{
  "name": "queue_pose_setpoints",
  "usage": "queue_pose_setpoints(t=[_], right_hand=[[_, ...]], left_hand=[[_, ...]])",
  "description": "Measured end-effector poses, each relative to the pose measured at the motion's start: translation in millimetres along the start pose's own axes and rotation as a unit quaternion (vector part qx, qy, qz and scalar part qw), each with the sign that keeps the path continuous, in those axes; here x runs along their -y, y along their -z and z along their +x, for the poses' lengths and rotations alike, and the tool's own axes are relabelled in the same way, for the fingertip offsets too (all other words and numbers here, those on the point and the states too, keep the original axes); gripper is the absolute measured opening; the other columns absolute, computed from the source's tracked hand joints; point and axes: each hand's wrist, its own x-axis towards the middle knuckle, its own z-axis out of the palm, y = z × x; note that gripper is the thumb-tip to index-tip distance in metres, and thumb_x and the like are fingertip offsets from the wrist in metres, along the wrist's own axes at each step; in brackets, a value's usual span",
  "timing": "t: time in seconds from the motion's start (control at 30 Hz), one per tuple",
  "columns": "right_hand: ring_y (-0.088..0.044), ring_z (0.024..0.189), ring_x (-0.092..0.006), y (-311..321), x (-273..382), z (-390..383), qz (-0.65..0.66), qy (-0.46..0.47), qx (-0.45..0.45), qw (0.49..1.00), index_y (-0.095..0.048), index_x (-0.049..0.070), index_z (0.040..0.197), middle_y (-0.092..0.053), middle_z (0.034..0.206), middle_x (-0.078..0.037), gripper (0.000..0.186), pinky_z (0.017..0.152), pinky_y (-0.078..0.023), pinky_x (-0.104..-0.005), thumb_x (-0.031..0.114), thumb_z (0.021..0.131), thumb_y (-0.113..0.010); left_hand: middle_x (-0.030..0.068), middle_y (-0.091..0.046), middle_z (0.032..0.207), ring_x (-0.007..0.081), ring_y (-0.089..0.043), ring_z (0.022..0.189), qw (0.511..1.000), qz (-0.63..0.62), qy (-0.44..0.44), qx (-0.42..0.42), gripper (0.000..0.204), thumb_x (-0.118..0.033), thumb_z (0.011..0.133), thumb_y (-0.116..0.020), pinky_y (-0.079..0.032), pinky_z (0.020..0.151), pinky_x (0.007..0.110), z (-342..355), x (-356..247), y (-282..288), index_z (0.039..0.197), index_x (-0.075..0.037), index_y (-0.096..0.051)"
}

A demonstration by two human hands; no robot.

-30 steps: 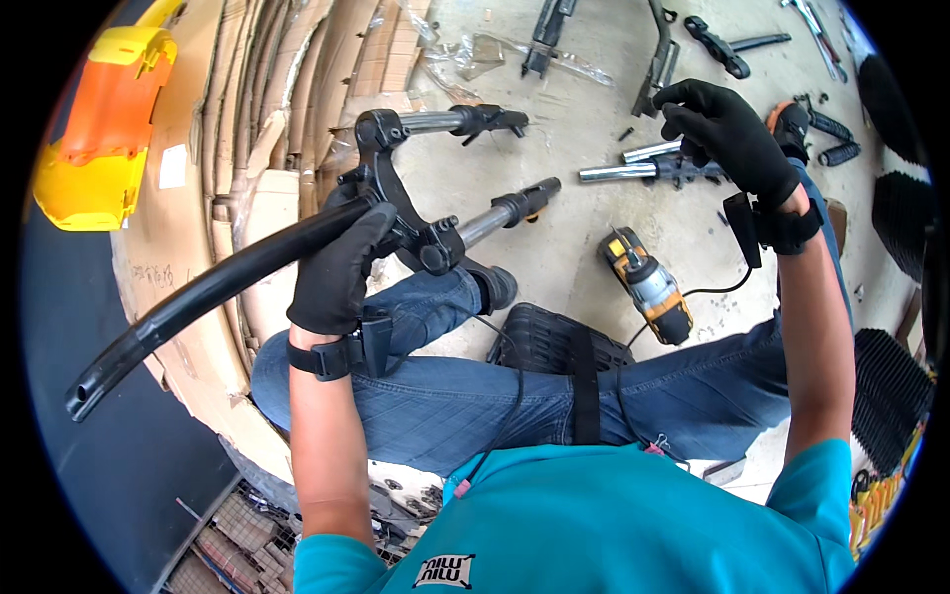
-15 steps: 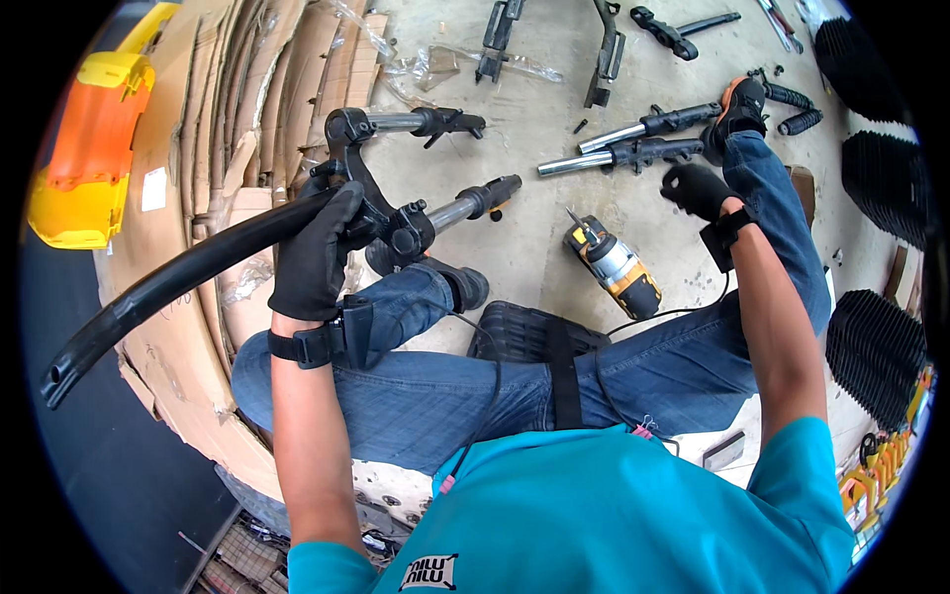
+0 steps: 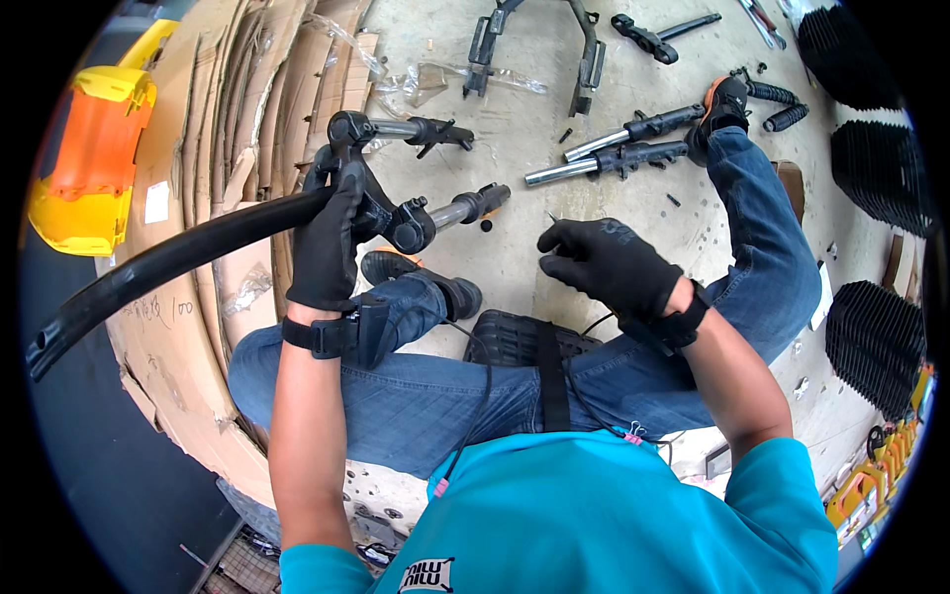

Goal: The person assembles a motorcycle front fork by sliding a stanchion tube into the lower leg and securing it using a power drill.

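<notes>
Brightly lit pale grey floor (image 3: 534,129), layered brown cardboard (image 3: 178,327) along the left, dark flat surface (image 3: 89,465) beyond it

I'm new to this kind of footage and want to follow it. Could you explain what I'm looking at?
There is no robot here: these are a person's two gloved hands, seen from a camera on that person's head, looking down. Its wide lens bends straight edges. The left hand grips a long black tube close to a metal fork. The right hand has curled fingers; a thin tip shows past them, but whatever it belongs to is hidden. On the floor lie two silver-and-black rods and two springs; cardboard is at left.
</notes>
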Motion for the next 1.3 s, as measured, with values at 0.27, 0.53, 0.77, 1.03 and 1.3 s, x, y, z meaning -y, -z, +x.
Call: queue_pose_setpoints(t=[0.27,0.53,0.77,1.03,1.3], right_hand=[[-0.067,0.064,-0.0185,-27,-14,12,-0.049,0.020,0.046,0.998,-0.064,0.004,0.107,-0.069,0.077,-0.010,0.027,0.061,-0.052,-0.0311,0.027,0.092,-0.063],[-0.070,0.077,-0.0244,-3,-21,14,-0.028,0.049,-0.021,0.998,-0.066,0.004,0.108,-0.072,0.087,-0.013,0.032,0.073,-0.054,-0.0360,0.030,0.090,-0.063],[-0.068,0.094,-0.0222,46,-25,35,0.088,0.023,-0.120,0.989,-0.059,0.003,0.125,-0.069,0.105,-0.016,0.049,0.083,-0.053,-0.0346,0.034,0.089,-0.069],[-0.054,0.122,-0.0346,30,-16,77,-0.120,0.250,-0.147,0.949,-0.046,0.008,0.141,-0.054,0.134,-0.019,0.074,0.103,-0.045,-0.0417,0.036,0.080,-0.078],[-0.056,0.082,-0.0142,31,6,58,-0.032,0.153,0.054,0.986,-0.058,0.004,0.114,-0.062,0.086,-0.004,0.047,0.076,-0.048,-0.0315,0.023,0.077,-0.080]], left_hand=[[-0.0019,-0.062,0.094,0.0098,-0.063,0.083,0.996,-0.090,-0.008,-0.005,0.029,-0.026,0.099,-0.061,-0.054,0.073,0.027,4,14,-5,0.124,-0.013,-0.058],[0.0009,-0.064,0.100,0.0123,-0.063,0.088,0.997,-0.055,-0.045,0.007,0.030,-0.023,0.102,-0.053,-0.054,0.074,0.028,11,14,16,0.126,-0.008,-0.059],[-0.0013,-0.056,0.087,0.0093,-0.055,0.072,0.995,0.041,-0.081,0.039,0.046,-0.029,0.104,-0.046,-0.048,0.065,0.024,-55,-56,22,0.144,-0.006,-0.044],[0.0106,-0.061,0.090,0.0178,-0.061,0.073,0.995,-0.074,-0.041,0.056,0.053,-0.046,0.103,-0.039,-0.052,0.062,0.029,-137,-121,33,0.122,0.001,-0.053],[0.0163,-0.063,0.105,0.0188,-0.063,0.077,0.993,-0.006,-0.111,0.037,0.054,-0.040,0.105,-0.037,-0.054,0.064,0.029,-176,-160,-2,0.133,0.004,-0.048]])
